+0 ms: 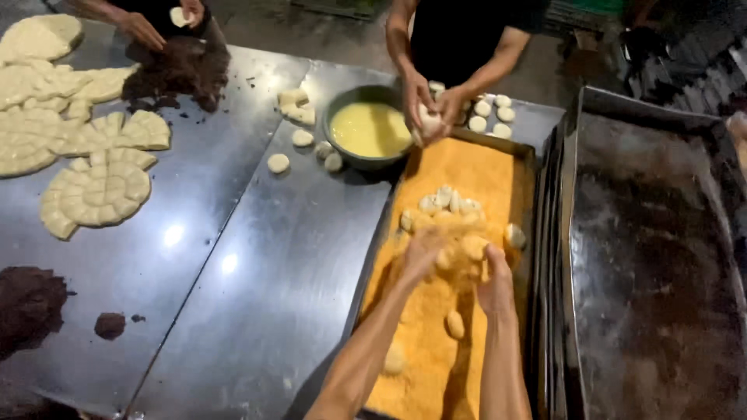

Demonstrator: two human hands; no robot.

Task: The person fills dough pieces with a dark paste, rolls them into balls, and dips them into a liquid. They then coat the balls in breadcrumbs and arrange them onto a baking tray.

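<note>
So I'm working both hands in the tray (523,159) of orange crumbs (467,171), left hand (422,255) and right hand (496,281) cupping loosely around a couple of dough balls (461,250), though it's blurry and I can't tell if either is really gripping. I'm counting one heap of uncoated balls (445,201) just beyond my fingers, plus two coated ones (454,323) sitting nearer me. Across the table (257,272) someone's two hands (432,105) are dipping a piece beside one bowl of yellow liquid (370,130), with three loose balls (278,162) lying left of it.
</note>
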